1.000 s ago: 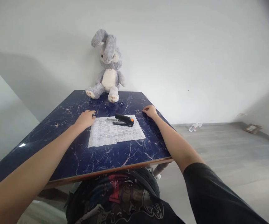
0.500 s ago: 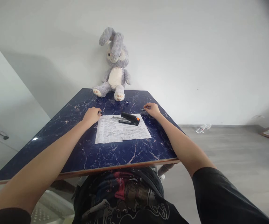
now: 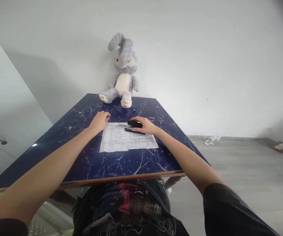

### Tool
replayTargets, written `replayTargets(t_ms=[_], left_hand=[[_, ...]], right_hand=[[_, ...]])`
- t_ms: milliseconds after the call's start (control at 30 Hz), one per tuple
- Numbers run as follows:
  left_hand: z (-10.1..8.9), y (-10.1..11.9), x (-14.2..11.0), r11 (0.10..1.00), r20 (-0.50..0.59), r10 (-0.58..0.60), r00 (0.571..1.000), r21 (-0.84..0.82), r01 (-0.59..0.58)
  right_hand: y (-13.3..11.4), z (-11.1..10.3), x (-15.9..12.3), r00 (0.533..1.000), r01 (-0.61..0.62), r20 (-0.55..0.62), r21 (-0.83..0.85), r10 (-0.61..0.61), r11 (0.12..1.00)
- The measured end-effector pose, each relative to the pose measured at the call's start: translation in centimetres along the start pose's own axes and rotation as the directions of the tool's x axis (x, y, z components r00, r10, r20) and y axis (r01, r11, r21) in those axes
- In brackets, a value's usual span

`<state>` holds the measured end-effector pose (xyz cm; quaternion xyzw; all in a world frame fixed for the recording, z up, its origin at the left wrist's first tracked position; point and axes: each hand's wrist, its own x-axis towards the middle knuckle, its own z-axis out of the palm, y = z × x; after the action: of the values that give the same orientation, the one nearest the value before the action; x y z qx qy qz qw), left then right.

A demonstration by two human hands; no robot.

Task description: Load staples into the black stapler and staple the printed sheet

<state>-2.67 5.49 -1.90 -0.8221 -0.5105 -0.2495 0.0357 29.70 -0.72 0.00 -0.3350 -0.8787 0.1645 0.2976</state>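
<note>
A black stapler [image 3: 134, 124] lies on a sheet of printed paper [image 3: 117, 139], its jaw spread and a metal strip showing on its left. My right hand [image 3: 146, 125] is wrapped around the stapler's right end from above and covers its orange part. By the paper's upper left corner rests my left hand [image 3: 99, 122], its fingers curled around a small dark piece [image 3: 107, 117]; too little of it shows to name its kind. Another small dark piece [image 3: 152, 118] lies on the tabletop behind my right hand.
A grey plush rabbit [image 3: 123, 82] sits at the back of the blue marbled table [image 3: 82, 111], against the wall. A white cabinet [image 3: 6, 108] stands on the left. On the floor at right lie a clear plastic item [image 3: 212, 140] and a brown box [image 3: 282, 146].
My right hand has let go of a small dark piece at the right, moved left and taken hold of the stapler. My left hand has stayed near the paper's corner. The view has shifted slightly.
</note>
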Motion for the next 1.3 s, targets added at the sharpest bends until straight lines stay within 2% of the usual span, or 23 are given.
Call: replayTargets(t_ms=[100,200,333,467,567,700,800,933,1100,1167,1233,1300], left_hand=[[0.3,1.9,-0.2,0.985,0.051,0.129,0.990,-0.123,-0.122],[0.4,3.6,-0.5,0.959,0.113,0.199,0.973,-0.228,-0.170],[0.1,4.4,-0.9,0.919,0.173,0.174,0.969,-0.383,-0.097],[-0.3,4.0,-0.9,0.857,0.228,0.139,0.964,-0.516,-0.002],[-0.6,2.9,-0.6,0.858,0.180,0.116,0.977,-0.514,-0.007],[-1.0,0.3,-0.2,0.976,0.029,-0.036,0.999,-0.214,0.041],[-0.9,-1.2,-0.2,0.994,0.043,-0.090,0.995,-0.064,0.093],[-0.4,-1.6,-0.3,0.993,0.055,-0.107,0.993,-0.049,0.110],[-0.7,-1.2,-0.1,0.991,0.016,-0.109,0.994,-0.081,0.110],[-1.0,-0.5,-0.1,0.984,-0.028,-0.104,0.994,-0.145,0.099],[-1.4,0.6,-0.1,0.943,-0.070,-0.107,0.992,-0.324,0.079],[-1.6,2.1,-0.2,0.832,-0.078,-0.121,0.990,-0.552,0.058]], right_hand=[[-0.3,0.8,0.2,1.000,0.007,-0.005,-0.033,-0.007,0.999],[-0.3,0.9,0.2,1.000,-0.008,0.006,-0.015,0.008,1.000],[0.1,0.6,0.1,0.999,-0.029,0.030,0.037,0.028,0.999],[0.4,0.5,0.0,0.998,-0.051,0.033,0.092,0.048,0.994],[0.3,0.5,0.0,0.999,-0.045,0.030,0.105,0.042,0.993],[0.0,0.4,-0.1,0.998,-0.037,0.051,0.083,0.032,0.996],[-0.2,0.4,-0.1,0.998,-0.040,0.051,0.077,0.036,0.996],[-0.3,0.4,-0.1,0.998,-0.041,0.057,0.071,0.037,0.997],[-0.2,0.3,-0.1,0.997,-0.030,0.072,0.050,0.026,0.998],[-0.1,0.3,-0.1,0.997,-0.023,0.068,0.042,0.021,0.999],[0.0,0.4,-0.2,0.998,-0.020,0.066,0.034,0.017,0.999],[0.1,0.4,-0.2,0.998,-0.015,0.065,0.026,0.013,1.000]])
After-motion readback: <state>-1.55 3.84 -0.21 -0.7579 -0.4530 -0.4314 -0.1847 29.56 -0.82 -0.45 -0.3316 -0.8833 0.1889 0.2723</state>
